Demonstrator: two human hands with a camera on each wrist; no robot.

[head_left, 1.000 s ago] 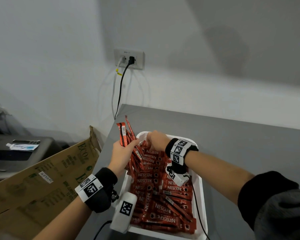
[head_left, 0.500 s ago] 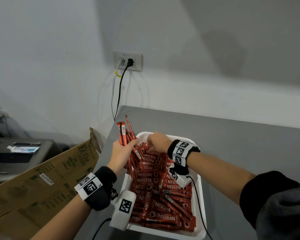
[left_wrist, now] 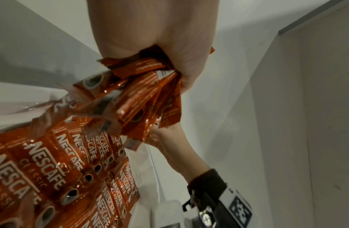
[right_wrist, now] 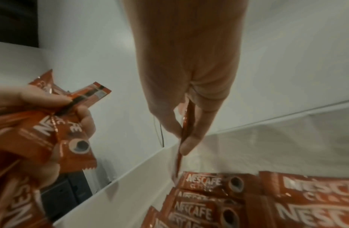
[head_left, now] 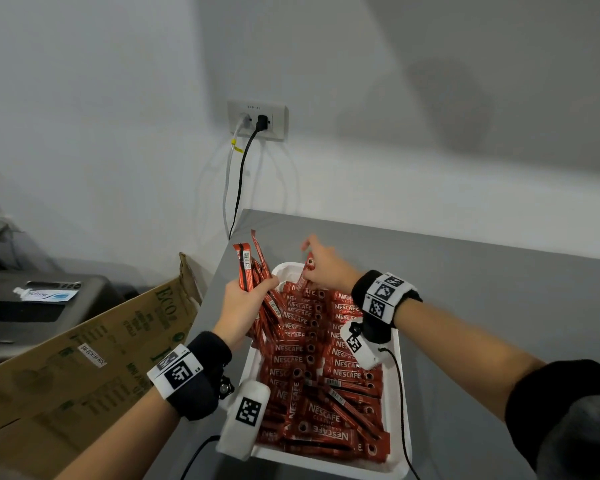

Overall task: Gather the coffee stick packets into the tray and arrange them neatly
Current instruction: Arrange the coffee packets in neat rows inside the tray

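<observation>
A white tray (head_left: 404,403) on the grey table holds several red coffee stick packets (head_left: 305,362), some in rows, some lying crosswise near the front. My left hand (head_left: 245,299) grips a fanned bundle of packets (head_left: 248,268) over the tray's far left corner; the same bundle (left_wrist: 146,98) fills the left wrist view. My right hand (head_left: 321,263) pinches a single packet (head_left: 307,271) upright above the tray's far edge. In the right wrist view that single packet (right_wrist: 186,126) hangs edge-on between thumb and finger, its lower end near the laid rows (right_wrist: 204,183).
The grey table (head_left: 482,289) stretches right of the tray. A brown cardboard box (head_left: 94,355) stands against the table's left edge. A wall socket (head_left: 257,119) with two cables sits behind. Dark equipment (head_left: 32,306) lies at far left.
My right hand has lifted from the packets at the tray's far end, now holding one packet upright. The left hand keeps its bundle in about the same place.
</observation>
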